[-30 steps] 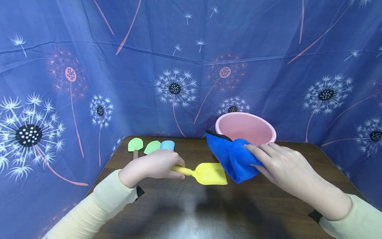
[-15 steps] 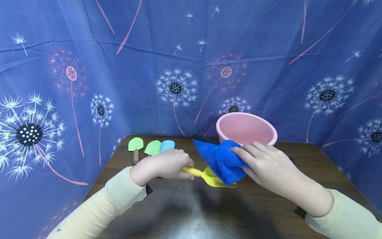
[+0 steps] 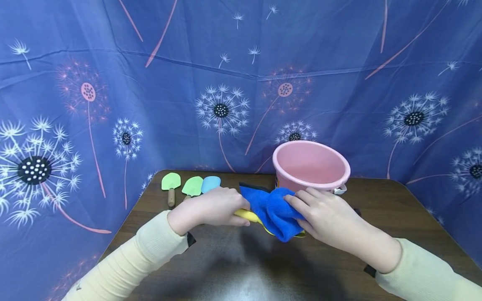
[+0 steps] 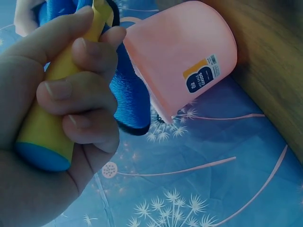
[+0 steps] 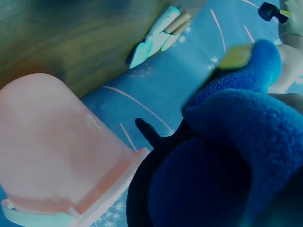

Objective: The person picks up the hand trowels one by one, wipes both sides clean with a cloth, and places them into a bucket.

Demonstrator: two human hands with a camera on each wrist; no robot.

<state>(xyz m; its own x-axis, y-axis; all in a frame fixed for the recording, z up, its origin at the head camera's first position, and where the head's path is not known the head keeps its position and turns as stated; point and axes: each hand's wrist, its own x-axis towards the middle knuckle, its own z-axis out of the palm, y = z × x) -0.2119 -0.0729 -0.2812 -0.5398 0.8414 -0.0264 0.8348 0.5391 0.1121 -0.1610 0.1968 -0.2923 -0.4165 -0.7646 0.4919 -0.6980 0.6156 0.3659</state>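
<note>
From the head camera I look down into a pink bucket (image 3: 308, 163), upright toward the back of the dark, wood-grained table (image 3: 384, 217), its smooth inner wall showing. In front of it, the left hand (image 3: 214, 209) is curled round a yellow scoop (image 3: 246, 215), held above the tabletop, while the right hand (image 3: 327, 215) pinches a soft blue cloth (image 3: 282, 213) that covers most of the blade. To the left I see a wooden-handled green tool (image 3: 171, 181).

Through the left wrist camera I get the scoop's thick, rounded handle with its blue end (image 4: 43, 157), fingers wrapped round it, and a printed label (image 4: 201, 74) on the bucket's side.

In the right wrist view, fuzzy folds and dark edging (image 5: 137, 189) hide the right fingers from me; the bucket's pale handle (image 5: 38, 218) lies by its rim.
</note>
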